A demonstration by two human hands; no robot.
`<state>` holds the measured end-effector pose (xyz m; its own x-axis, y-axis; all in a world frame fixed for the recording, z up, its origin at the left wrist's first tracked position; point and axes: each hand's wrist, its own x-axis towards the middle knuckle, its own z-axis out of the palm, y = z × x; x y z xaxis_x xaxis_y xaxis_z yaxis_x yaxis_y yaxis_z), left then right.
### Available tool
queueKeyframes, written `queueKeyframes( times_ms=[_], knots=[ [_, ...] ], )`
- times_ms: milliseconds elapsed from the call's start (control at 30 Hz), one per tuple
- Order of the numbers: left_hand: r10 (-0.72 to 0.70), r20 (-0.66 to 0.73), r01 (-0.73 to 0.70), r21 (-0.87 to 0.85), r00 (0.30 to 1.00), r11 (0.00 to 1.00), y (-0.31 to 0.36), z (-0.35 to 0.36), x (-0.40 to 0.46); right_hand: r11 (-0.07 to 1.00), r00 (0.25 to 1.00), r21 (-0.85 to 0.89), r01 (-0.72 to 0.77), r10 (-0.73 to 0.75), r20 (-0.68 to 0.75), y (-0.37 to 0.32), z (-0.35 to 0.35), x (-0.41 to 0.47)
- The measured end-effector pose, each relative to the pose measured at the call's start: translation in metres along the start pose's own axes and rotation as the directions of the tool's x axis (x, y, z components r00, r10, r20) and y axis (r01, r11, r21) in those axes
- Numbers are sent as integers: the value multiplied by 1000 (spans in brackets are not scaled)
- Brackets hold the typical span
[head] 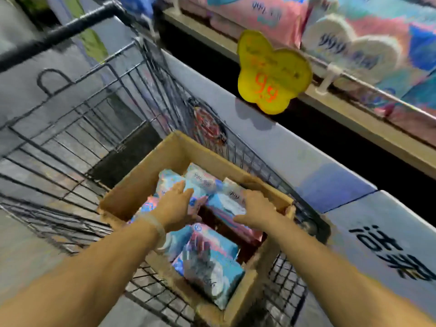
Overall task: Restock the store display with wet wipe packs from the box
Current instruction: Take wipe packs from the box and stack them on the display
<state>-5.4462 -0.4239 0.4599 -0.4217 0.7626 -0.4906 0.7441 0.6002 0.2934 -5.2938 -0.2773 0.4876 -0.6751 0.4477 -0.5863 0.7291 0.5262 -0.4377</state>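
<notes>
An open cardboard box [139, 185] sits in a wire shopping cart and holds several blue-and-pink wet wipe packs. Both my hands reach into it. My left hand [175, 207] lies over the packs at the box's far left with its fingers extended on a pack [172, 179]. My right hand [256, 208] grips the right side of a pack [226, 200] near the box's far right wall, thumb below it. More packs [210, 263] lie at the near end of the box. The frame is motion-blurred.
The black wire cart [99, 128] surrounds the box, its handle at upper left. To the right runs the store display shelf [354, 119] with stacked wipe packs [354, 36] above it and a yellow price tag [271, 72] hanging from its rail. A white panel lies below.
</notes>
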Motion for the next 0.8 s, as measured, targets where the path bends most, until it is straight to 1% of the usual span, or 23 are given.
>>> queueKeyframes(
  times_ms=[33,100,133,167,233,267,300,333,367,433,533,600,667,733,800],
  knots=[
    [-5,18,6,-39,1000,999,-4,10,7,994,999,103,-41,44,-30,6,11,6],
    [-15,66,24,-144,998,989,-7,25,27,948,975,264,-176,205,-86,20,33,20],
    [-2,84,19,-207,996,978,-5,31,38,914,951,313,-258,298,-86,25,41,25],
    [-7,119,38,-261,993,965,-2,35,51,875,928,373,-307,362,-85,30,51,33],
    [32,126,19,-385,991,923,4,46,80,791,891,496,-359,448,-69,45,73,51],
    [54,146,14,-432,988,902,9,51,93,708,871,602,-369,490,-43,52,81,57],
    [65,174,23,-462,983,887,14,57,103,565,838,736,-373,545,6,61,89,64],
    [63,204,43,-479,977,877,16,65,114,407,808,830,-382,583,85,69,95,70],
    [63,240,69,-504,969,861,20,71,122,273,797,893,-359,587,140,73,99,74],
    [74,290,92,-520,954,849,20,81,137,194,804,920,-339,567,177,81,104,82],
    [113,362,123,-569,925,813,15,86,151,207,828,927,-314,537,161,84,101,92],
    [129,362,127,-605,923,786,15,83,150,194,835,927,-319,520,179,82,95,88],
    [159,317,103,-672,935,733,16,80,140,218,841,921,-322,512,173,75,86,79],
    [183,231,43,-723,956,690,19,66,122,243,860,923,-299,488,150,65,77,67],
    [206,153,-16,-765,966,644,19,46,101,240,874,931,-275,465,138,52,65,53]
  ],
)
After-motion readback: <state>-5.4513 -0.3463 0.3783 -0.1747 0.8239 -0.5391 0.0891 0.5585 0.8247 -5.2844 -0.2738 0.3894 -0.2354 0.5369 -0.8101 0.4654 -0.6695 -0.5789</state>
